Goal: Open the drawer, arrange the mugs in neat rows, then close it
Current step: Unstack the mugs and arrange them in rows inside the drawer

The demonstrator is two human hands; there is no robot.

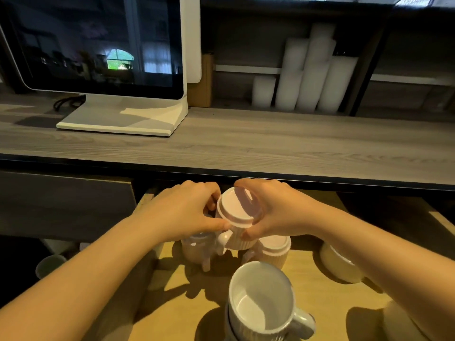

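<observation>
Both hands, left hand (187, 212) and right hand (273, 210), grip an upturned mug (236, 217) above the drawer (305, 286), probably to stack it neatly

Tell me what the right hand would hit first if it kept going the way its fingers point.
The right hand points left across the upside-down ribbed mug it holds; beyond that, probably the left hand on the mug's other side.
</observation>
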